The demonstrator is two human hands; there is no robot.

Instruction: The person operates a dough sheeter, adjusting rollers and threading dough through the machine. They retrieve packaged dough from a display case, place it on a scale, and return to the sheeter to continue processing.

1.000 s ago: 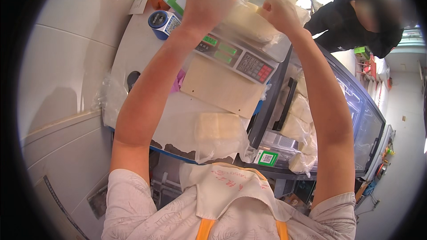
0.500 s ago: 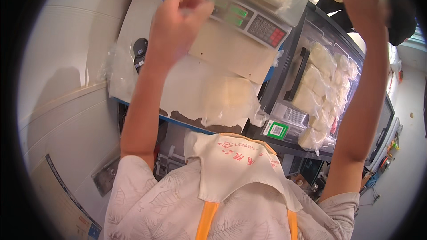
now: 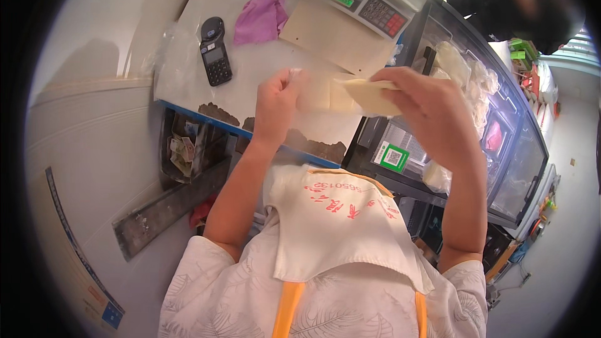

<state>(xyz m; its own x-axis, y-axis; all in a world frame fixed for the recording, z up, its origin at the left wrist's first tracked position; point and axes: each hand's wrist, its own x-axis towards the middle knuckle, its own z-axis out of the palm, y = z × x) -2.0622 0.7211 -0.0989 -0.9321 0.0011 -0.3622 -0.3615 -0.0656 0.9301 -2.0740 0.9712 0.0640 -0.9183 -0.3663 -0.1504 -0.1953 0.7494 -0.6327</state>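
Note:
My left hand (image 3: 275, 103) has its fingers pinched together on the edge of a clear plastic bag (image 3: 308, 92), blurred by motion. Pale yellow flat pieces show in the bag, over the near part of the table. To its right, my right hand (image 3: 432, 112) grips a pale yellow flat slab (image 3: 369, 95) between thumb and fingers. The slab is tilted, close to the bag; whether it touches the bag I cannot tell. Its far end is partly hidden by my right fingers.
A digital scale (image 3: 357, 1) stands at the back, with a beige board (image 3: 338, 40) before it. A black card terminal (image 3: 215, 56) and a purple cloth (image 3: 260, 20) lie left. At right, a glass-topped case (image 3: 513, 144) holds several bagged goods. A person in black (image 3: 494, 6) is beyond it.
Both hands have come back toward me from the scale. My right hand has brought the slab from the far right to the bag. My left hand now pinches the bag. The purple cloth now shows.

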